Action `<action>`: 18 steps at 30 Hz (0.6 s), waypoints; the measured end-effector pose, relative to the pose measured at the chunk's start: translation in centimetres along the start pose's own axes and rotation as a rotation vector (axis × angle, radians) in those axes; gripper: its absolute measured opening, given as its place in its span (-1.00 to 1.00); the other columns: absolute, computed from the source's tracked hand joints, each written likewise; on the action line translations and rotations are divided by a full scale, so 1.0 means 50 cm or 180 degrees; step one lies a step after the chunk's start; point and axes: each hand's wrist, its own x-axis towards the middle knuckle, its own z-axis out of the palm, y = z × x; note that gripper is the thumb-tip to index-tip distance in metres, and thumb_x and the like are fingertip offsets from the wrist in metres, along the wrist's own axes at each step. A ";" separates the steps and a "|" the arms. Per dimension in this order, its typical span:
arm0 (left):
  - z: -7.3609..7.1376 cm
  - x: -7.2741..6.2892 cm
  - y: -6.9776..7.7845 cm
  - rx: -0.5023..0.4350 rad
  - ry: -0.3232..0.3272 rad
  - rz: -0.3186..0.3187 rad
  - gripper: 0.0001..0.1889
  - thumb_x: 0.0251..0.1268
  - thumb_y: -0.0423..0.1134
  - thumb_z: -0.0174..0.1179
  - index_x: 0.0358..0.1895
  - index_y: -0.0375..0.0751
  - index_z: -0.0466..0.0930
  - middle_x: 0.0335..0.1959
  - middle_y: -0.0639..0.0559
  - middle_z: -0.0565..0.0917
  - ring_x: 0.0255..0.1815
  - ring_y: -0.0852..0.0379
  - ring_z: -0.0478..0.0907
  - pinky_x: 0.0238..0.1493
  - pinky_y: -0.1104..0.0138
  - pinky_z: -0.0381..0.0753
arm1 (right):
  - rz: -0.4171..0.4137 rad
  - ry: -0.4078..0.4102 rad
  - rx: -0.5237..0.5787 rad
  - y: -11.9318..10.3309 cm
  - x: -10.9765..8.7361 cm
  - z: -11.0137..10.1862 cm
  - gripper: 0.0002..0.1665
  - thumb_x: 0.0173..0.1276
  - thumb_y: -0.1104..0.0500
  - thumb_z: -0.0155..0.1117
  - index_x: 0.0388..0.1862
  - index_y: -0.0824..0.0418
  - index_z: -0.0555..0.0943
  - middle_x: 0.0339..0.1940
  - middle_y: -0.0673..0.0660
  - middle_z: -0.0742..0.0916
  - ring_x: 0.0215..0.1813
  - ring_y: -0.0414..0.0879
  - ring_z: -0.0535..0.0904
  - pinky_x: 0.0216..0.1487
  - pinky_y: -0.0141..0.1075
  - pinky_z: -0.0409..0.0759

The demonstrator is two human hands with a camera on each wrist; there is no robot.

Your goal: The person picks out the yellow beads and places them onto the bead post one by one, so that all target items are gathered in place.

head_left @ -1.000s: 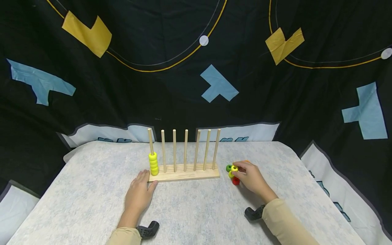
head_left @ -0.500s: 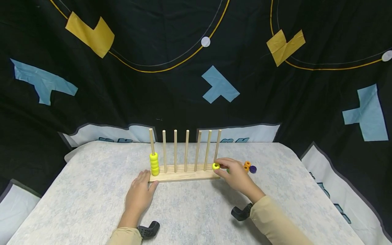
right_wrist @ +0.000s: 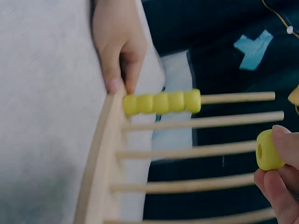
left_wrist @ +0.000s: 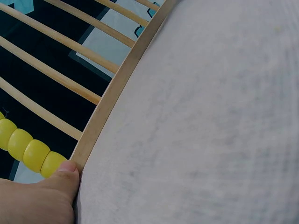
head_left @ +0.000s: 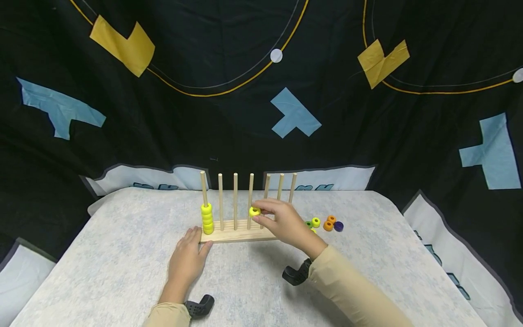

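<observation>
A wooden peg rack (head_left: 234, 235) stands on the table, with several upright pegs on its base. Stacked yellow beads (head_left: 207, 219) fill the lower half of its leftmost peg. My left hand (head_left: 187, 261) grips the left end of the base, thumb at the front edge (left_wrist: 70, 167). Between thumb and fingers, my right hand (head_left: 286, 222) pinches a single yellow bead (head_left: 254, 212) in front of the middle pegs. In the right wrist view that bead (right_wrist: 266, 150) has its hole visible and sits apart from the pegs. The right hand hides part of the rack's right side.
Right of the rack lie loose beads: orange ones (head_left: 328, 225), a purple one (head_left: 338, 226), yellow ones (head_left: 316, 222) and a green one (head_left: 308, 224), partly hidden by the right hand. A black curtain (head_left: 229, 136) hangs behind the pale table (head_left: 135, 254).
My right hand has picked a yellow bead from the loose group and carried it left, past the right pegs to the rack's middle. The left hand stays on the base.
</observation>
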 end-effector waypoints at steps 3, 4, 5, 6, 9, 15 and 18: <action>0.000 0.000 0.000 -0.0003 0.0015 0.0008 -0.31 0.53 0.00 0.03 0.48 -0.45 0.18 0.51 -0.35 0.23 0.58 -0.29 0.09 0.60 -0.11 0.03 | -0.0113 -0.0002 -0.0026 -0.017 0.021 0.003 -0.53 0.36 0.17 0.37 0.24 0.17 0.62 0.23 0.09 0.69 0.15 -0.11 0.69 0.18 -0.37 0.67; 0.000 0.000 0.000 -0.0002 0.0019 0.0013 -0.31 0.53 0.00 0.03 0.47 -0.46 0.18 0.51 -0.35 0.23 0.58 -0.29 0.09 0.60 -0.11 0.04 | -0.0140 -0.0001 -0.0018 -0.022 0.029 0.003 -0.53 0.36 0.17 0.37 0.24 0.18 0.61 0.24 0.09 0.69 0.16 -0.11 0.68 0.18 -0.38 0.67; 0.000 0.000 0.000 0.0000 0.0022 0.0015 -0.31 0.52 0.00 0.04 0.47 -0.46 0.18 0.51 -0.36 0.23 0.58 -0.29 0.10 0.60 -0.11 0.04 | -0.0146 0.0005 -0.0023 -0.027 0.036 0.002 -0.52 0.36 0.16 0.37 0.25 0.17 0.61 0.23 0.09 0.69 0.17 -0.11 0.68 0.17 -0.39 0.67; 0.000 0.001 0.000 0.0002 0.0027 0.0015 -0.31 0.52 0.00 0.04 0.47 -0.46 0.18 0.51 -0.36 0.24 0.57 -0.29 0.10 0.60 -0.11 0.04 | -0.0165 0.0021 -0.0026 -0.031 0.043 0.002 -0.52 0.36 0.15 0.37 0.24 0.18 0.61 0.23 0.09 0.70 0.17 -0.11 0.68 0.17 -0.39 0.67; 0.000 0.001 0.001 0.0007 0.0023 0.0008 -0.31 0.52 0.00 0.04 0.47 -0.46 0.18 0.51 -0.36 0.24 0.58 -0.29 0.10 0.60 -0.10 0.04 | -0.0194 0.0068 -0.0007 -0.042 0.064 0.000 -0.52 0.35 0.16 0.37 0.24 0.21 0.61 0.22 0.10 0.70 0.19 -0.10 0.68 0.17 -0.37 0.68; 0.000 0.002 0.001 0.0007 0.0019 -0.0018 -0.31 0.52 0.00 0.04 0.47 -0.46 0.18 0.51 -0.35 0.24 0.58 -0.28 0.10 0.60 -0.10 0.04 | -0.0328 0.0203 0.0000 -0.062 0.100 -0.007 -0.52 0.37 0.16 0.36 0.25 0.22 0.60 0.23 0.09 0.69 0.16 -0.12 0.68 0.17 -0.45 0.65; 0.001 0.002 0.000 0.0007 0.0028 -0.0020 -0.31 0.52 0.00 0.05 0.47 -0.46 0.19 0.51 -0.35 0.24 0.58 -0.28 0.10 0.60 -0.10 0.05 | -0.0419 0.0283 -0.0078 -0.070 0.117 -0.009 -0.52 0.38 0.17 0.35 0.26 0.21 0.60 0.22 0.09 0.70 0.09 -0.15 0.70 0.11 -0.48 0.67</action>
